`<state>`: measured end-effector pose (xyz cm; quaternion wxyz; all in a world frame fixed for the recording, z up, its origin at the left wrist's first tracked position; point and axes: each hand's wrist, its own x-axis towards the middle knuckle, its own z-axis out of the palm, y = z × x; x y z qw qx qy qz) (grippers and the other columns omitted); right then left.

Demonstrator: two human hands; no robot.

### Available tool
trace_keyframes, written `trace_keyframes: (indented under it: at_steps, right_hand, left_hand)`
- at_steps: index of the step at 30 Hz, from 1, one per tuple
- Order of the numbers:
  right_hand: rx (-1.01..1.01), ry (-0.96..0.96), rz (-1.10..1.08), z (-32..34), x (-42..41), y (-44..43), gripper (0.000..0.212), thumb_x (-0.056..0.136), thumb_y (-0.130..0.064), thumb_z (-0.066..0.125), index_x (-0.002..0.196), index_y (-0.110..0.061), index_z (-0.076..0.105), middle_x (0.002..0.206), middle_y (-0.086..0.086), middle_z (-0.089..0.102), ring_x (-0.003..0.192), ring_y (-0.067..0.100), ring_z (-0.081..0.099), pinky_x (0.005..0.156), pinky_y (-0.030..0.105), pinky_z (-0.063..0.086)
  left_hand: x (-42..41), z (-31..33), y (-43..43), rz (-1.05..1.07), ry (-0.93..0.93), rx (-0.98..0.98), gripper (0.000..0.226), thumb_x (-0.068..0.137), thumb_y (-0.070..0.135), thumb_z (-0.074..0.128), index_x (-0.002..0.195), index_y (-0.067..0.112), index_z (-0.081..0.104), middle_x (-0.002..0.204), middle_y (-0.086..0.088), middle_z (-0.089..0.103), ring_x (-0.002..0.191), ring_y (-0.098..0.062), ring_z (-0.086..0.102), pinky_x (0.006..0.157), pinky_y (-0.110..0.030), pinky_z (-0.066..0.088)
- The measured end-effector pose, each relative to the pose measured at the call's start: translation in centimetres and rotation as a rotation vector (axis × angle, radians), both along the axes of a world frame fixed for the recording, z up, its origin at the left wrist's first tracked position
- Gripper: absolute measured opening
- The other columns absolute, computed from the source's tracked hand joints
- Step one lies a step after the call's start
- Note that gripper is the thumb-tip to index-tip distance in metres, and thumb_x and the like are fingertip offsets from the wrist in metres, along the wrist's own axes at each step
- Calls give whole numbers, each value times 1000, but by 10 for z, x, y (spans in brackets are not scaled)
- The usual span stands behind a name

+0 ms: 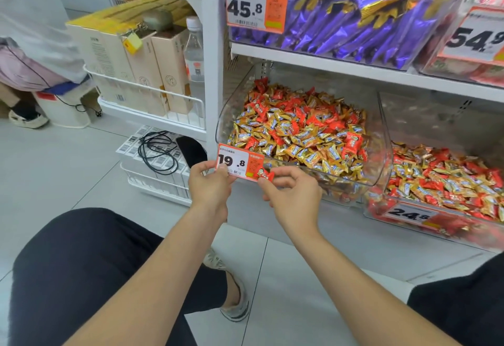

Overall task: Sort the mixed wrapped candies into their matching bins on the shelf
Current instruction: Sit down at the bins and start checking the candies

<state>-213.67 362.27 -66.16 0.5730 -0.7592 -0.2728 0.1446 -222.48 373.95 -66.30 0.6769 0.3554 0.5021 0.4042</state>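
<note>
Pinching a candy (266, 175) beside the tag (237, 162), the right hand (293, 198) apparently checks wrapper against label; the left hand (208, 186) grips the tag steady. The mixed bin (230, 100) lies just beyond both hands.

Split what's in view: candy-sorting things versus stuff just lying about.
Job: left hand, pinching the 19.8 price tag; right hand, pinching a red candy; 19.8 bin of mixed candies; 24.8 bin.
Lying about: water bottle; black cable; beige boxes; purple packets.
</note>
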Motion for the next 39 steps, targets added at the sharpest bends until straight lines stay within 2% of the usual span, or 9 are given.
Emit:
trace_keyframes:
  at_steps: [9,13,15,18,23,26,30,35,39]
  right_hand:
    - [-30,-128,-19,8,-1,6,19,82,-30,88,87,-32,70,60,-18,71,63,5,73,89,45,59]
    - [-37,-160,56,23,-2,0,22,84,-29,87,88,-39,68,64,-15,73,61,6,73,84,44,60]
    - [-47,-195,94,35,2,-5,24,86,-25,85,91,-41,67,67,-16,73,59,6,73,81,45,61]
    - [-61,-310,67,55,18,-17,22,88,-26,83,99,-39,69,68,-15,71,57,4,69,84,44,60]
    - [-246,-575,19,81,74,-40,29,91,-28,77,120,-25,76,74,-14,69,67,6,67,92,16,44]
    - [-436,-639,181,88,100,-56,40,90,-20,72,130,-19,71,87,-9,76,73,13,67,95,29,52]
    - [-427,-746,258,105,124,-90,31,87,-13,67,114,-26,77,72,-15,66,65,7,62,76,30,54]
    - [-366,-673,205,146,173,-152,24,82,-6,66,85,-26,79,69,-16,71,64,1,64,65,10,43]
    - [-692,-554,236,151,235,-198,28,86,-5,64,84,-29,80,74,-8,76,70,7,71,73,25,57]
  left_hand:
    - [-1,1,-1,13,40,-7,27,100,0,59,120,16,50,111,-15,74,72,-10,73,72,-25,50]
    - [-4,2,-4,-27,46,37,35,92,-2,69,118,14,53,116,-15,72,95,-19,73,90,-35,57]
    - [-2,2,-8,-80,140,143,32,90,3,73,114,19,57,118,-7,70,108,-21,69,99,-42,56]
    - [3,6,-21,-158,353,389,29,90,12,71,112,25,57,119,1,57,114,-21,61,97,-37,50]
    - [21,33,-44,-351,612,1110,13,86,19,62,98,25,60,99,4,58,101,-18,53,88,-44,48]
    - [41,59,-68,-564,768,1403,5,89,25,57,93,28,58,92,5,59,91,-25,57,77,-44,48]
    - [57,70,-95,-769,818,1456,4,93,30,55,96,28,57,91,7,63,87,-26,63,67,-44,52]
    - [88,74,-127,-1008,743,1508,9,91,33,51,95,27,57,93,6,63,91,-26,63,73,-44,54]
    - [119,86,-151,-1050,625,1602,2,91,31,56,93,31,58,88,10,58,88,-17,58,76,-38,49]
